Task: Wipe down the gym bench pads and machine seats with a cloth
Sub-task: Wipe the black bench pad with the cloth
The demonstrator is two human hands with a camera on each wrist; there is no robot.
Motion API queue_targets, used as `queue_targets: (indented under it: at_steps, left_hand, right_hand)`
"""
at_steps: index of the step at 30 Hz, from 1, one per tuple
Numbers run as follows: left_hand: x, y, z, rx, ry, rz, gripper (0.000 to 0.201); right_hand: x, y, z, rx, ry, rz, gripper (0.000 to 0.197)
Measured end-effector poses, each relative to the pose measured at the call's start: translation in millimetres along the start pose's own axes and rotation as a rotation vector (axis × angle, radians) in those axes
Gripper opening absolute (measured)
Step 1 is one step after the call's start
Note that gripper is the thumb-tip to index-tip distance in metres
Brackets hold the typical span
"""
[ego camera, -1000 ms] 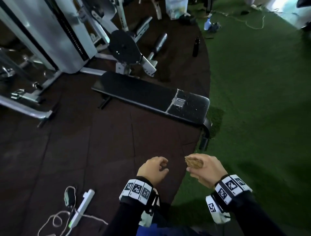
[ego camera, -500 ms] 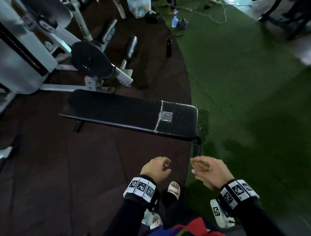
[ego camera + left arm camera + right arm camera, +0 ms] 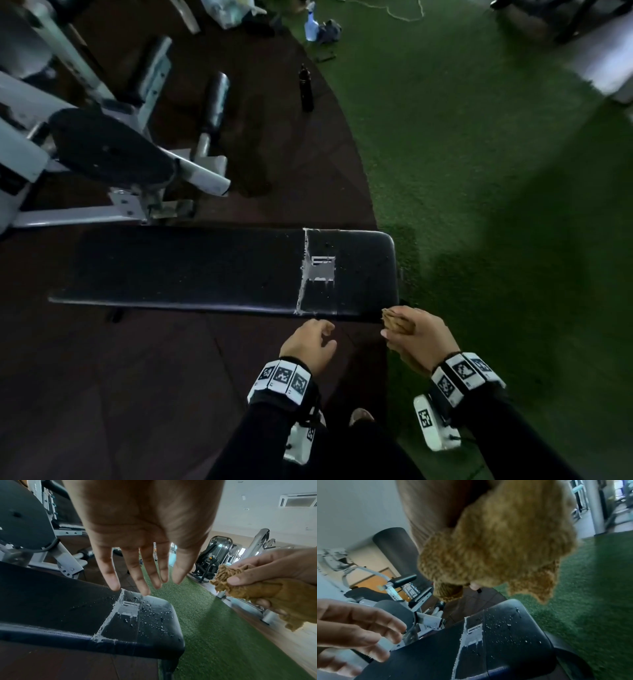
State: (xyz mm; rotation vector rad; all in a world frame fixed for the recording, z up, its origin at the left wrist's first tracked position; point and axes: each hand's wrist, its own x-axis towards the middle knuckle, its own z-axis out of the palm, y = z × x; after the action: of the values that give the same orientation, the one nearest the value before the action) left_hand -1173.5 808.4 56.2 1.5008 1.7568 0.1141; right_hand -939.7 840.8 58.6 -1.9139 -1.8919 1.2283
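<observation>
A long black flat bench pad (image 3: 191, 270) lies across the floor in front of me, with a strip of grey tape and water droplets near its right end (image 3: 145, 620) (image 3: 508, 632). My right hand (image 3: 416, 334) grips a bunched tan cloth (image 3: 394, 320) (image 3: 267, 592) (image 3: 496, 540) just off the pad's near right corner. My left hand (image 3: 313, 339) hovers empty beside the pad's near edge, its fingers (image 3: 135, 574) straight and spread in the left wrist view. Neither hand touches the pad.
A grey machine with a round black seat (image 3: 109, 150) and roller pads (image 3: 215, 99) stands behind the bench. A dark bottle (image 3: 306, 89) and a spray bottle (image 3: 310, 24) stand further back. Green turf (image 3: 479, 171) lies to the right, dark rubber floor (image 3: 120, 394) to the left.
I have stepped closer to the bench, which now fills the middle of the head view. Both hands have come up to its near right edge, the right one still gripping the cloth.
</observation>
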Motion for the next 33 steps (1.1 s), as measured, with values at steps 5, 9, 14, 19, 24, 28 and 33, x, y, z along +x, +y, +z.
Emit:
queue_targets:
  at_steps: [5,9,14,19,24,28,33]
  left_hand:
    - [96.1,-59.2,42.3,0.101,0.019,0.042,0.040]
    - [171.2,-110.2,82.1,0.190,0.063,0.039,0.045]
    - [239.6,-160.8,123.6,0.389,0.203,0.073,0.056]
    - [270.7,-185.9,136.9,0.462,0.473,0.205,0.056]
    - [277.5,-195.5,146.2,0.477,0.637,0.266,0.055]
    - [276.5,-194.4,146.6,0.467,0.653,0.262,0.056]
    - [275.5,-193.5,145.7,0.473,0.630,0.269,0.056]
  right_hand:
    - [84.7,48.5,60.6,0.030,0.083,0.060,0.030]
    - [155.4,91.3,101.4,-0.055,0.138,0.081,0.035]
    - [215.8,132.6,137.5,-0.149,0.304,0.000,0.040]
    - [239.7,156.5,156.8,-0.335,0.508,-0.194,0.060]
    - [223.7,178.3,171.1,-0.454,0.722,-0.308,0.055]
    - [214.9,191.5,190.2,-0.499,0.657,-0.232,0.062]
    - [235.6,171.5,195.0,-0.518,0.597,-0.053,0.054]
